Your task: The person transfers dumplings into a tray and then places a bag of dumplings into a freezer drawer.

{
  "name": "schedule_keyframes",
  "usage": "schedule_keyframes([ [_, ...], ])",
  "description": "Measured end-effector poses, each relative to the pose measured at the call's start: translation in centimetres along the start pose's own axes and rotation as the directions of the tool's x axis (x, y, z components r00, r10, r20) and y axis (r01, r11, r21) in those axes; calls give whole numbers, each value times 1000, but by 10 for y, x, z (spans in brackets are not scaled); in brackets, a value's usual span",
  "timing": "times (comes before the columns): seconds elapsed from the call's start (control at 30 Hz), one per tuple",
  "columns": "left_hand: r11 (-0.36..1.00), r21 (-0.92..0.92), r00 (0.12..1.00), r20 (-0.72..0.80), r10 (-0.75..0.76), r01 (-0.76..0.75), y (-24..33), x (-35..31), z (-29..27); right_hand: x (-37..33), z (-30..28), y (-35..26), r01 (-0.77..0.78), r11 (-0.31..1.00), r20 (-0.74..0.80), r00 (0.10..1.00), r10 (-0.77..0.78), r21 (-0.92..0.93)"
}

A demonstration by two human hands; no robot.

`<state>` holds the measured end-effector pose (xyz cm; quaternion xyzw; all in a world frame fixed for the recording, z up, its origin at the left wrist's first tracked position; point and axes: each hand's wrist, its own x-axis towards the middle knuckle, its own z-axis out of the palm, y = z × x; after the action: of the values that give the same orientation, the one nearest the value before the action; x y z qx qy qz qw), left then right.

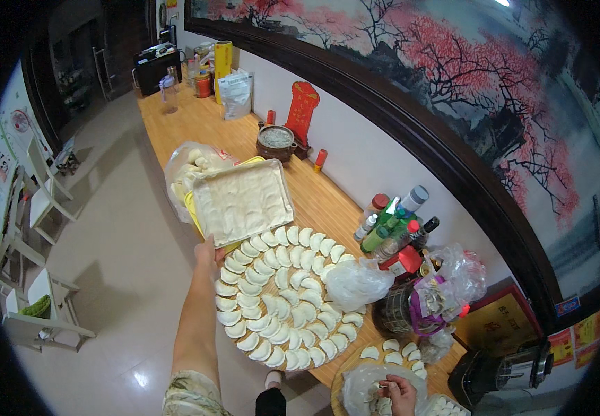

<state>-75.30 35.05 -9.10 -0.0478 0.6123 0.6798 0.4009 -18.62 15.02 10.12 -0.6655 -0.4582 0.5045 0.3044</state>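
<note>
My left hand is closed on the near left corner of a pale rectangular tray, whose flour-dusted inside shows shallow dents. Right beside it, a large round board is covered with rings of white crescent dumplings. At the lower right, my right hand has its fingers bent together at a clear plastic bag with dumplings in or under it. This bag lies on a second round board, next to several more dumplings.
Another plastic bag lies on the big board's right edge. Behind it stand bottles, a dark jar and a blender. Beyond the tray are a bag of dough-like pieces and an incense pot. White chairs stand left.
</note>
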Motion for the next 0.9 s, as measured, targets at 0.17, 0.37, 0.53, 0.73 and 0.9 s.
schedule_keyframes([
  [0.17, 980, -194, 998, -46, -44, 34, -6, -5, 40, 4, -14, 22, 19, 998, -16, 1000, -20, -57],
  [0.37, 976, -218, 991, -127, -32, 4, -17, 26, 45, 4, -12, 17, -28, 1000, -20, 999, 28, -13],
  [0.53, 968, -247, 984, -178, -10, -35, -11, 31, 44, 6, -11, 18, -72, 997, -26, 997, 74, 41],
  [0.73, 971, -238, 995, -102, -10, -15, 4, 30, 45, 5, -9, 11, -68, 997, -26, 997, 69, 43],
  [0.9, 985, -170, 999, -48, -13, 4, 3, 14, 46, 4, -12, 16, -64, 997, -20, 998, 65, 42],
])
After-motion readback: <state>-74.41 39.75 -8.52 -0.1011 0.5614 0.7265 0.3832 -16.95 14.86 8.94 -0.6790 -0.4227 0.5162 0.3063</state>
